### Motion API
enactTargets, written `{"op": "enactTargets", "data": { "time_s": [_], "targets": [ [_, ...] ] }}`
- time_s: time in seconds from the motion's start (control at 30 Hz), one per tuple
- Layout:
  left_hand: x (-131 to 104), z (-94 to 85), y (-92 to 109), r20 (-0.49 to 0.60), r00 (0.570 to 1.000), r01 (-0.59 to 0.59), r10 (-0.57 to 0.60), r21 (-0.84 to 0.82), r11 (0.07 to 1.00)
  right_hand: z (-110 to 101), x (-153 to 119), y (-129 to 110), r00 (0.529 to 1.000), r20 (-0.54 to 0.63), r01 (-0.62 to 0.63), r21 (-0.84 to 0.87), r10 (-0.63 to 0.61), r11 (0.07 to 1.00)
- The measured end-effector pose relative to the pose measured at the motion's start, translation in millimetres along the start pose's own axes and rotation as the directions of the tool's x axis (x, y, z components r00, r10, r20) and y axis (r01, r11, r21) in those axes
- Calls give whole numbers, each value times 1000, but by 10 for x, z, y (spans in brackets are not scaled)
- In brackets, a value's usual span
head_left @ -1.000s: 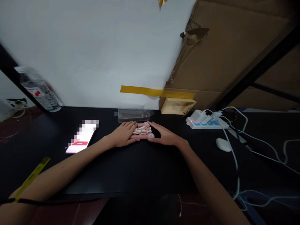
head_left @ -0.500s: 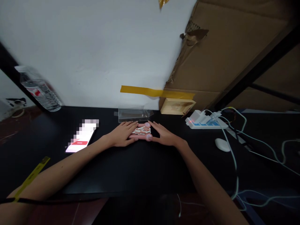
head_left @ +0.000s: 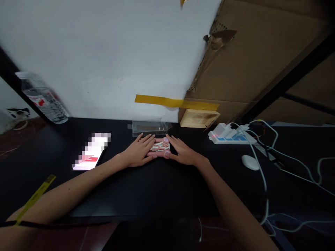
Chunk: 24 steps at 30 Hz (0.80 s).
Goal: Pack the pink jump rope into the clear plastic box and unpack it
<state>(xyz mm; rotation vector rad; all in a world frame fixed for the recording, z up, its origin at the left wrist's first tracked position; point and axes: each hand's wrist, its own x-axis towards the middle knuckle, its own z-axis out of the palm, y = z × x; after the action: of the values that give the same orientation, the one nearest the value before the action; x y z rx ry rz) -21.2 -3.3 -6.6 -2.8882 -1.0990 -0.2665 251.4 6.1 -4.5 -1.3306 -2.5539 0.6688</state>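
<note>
Two pink rods with round ends (head_left: 159, 153) lie parallel on the black table, with several small white and pink pieces (head_left: 160, 146) between them. My left hand (head_left: 139, 150) rests flat over their left part, fingers stretched out, hiding what lies beneath. My right hand (head_left: 182, 150) touches or nearly touches their right ends with thumb and fingers spread apart. Just behind the hands lies a clear plastic box (head_left: 149, 128).
On the left are a lit phone (head_left: 91, 153) and a water bottle (head_left: 47, 101). A wooden frame (head_left: 199, 118) leans at the back. To the right stand a power strip (head_left: 231, 136) with cables and a white mouse-like object (head_left: 250, 162). The table's front edge (head_left: 146, 218) is near.
My left hand's fingers have spread a little wider over the pink rods. The whole view has shifted slightly; the right hand keeps nearly the same pose.
</note>
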Motion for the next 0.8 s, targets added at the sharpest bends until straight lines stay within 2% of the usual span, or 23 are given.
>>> {"op": "enactTargets", "data": {
  "time_s": [0.27, 0.5, 0.67, 0.8],
  "targets": [
    [-16, 37, 1, 8, 999, 38, -38, -1, 999, 8, -1, 47, 1000, -8, -3, 13, 3, 1000],
    [75, -48, 116, 46, 995, 85, -85, -15, 996, 20, 13, 59, 1000, -17, -27, -27, 27, 999],
    [153, 29, 231, -44, 974, 223, -222, 30, 974, 48, 11, 59, 999, -24, -40, -42, 39, 998],
    [152, 61, 230, -65, 972, 225, -225, 0, 974, 44, 11, 54, 999, -39, -36, 1, 36, 999]
  ]
}}
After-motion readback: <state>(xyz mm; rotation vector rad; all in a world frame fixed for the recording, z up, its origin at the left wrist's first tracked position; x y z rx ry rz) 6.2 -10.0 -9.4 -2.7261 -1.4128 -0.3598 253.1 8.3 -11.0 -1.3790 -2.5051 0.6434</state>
